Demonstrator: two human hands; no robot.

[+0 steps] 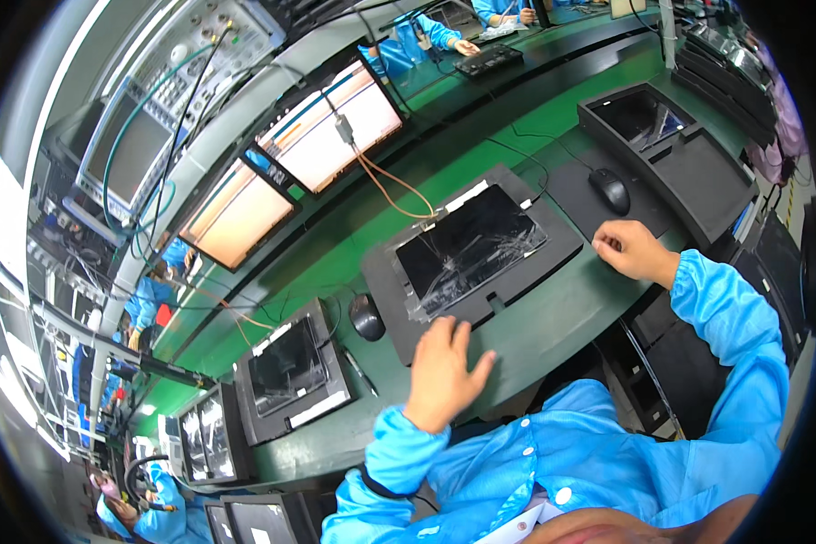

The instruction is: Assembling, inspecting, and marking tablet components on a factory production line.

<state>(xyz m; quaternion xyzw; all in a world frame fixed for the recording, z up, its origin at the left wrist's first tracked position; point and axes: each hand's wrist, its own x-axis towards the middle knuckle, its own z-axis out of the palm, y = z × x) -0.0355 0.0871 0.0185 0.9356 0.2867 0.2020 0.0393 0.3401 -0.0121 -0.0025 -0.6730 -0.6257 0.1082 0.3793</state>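
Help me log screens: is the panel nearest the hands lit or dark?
Dark: the panel in the grey tray shows black with pale streaks, no lit image.

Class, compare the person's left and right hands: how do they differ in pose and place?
The left hand has fingers extended and thumb apart; the right hand is loosely curled.
The left hand is at the black tray's near edge; the right hand is beyond its right end.
Both are bare, below blue sleeves.
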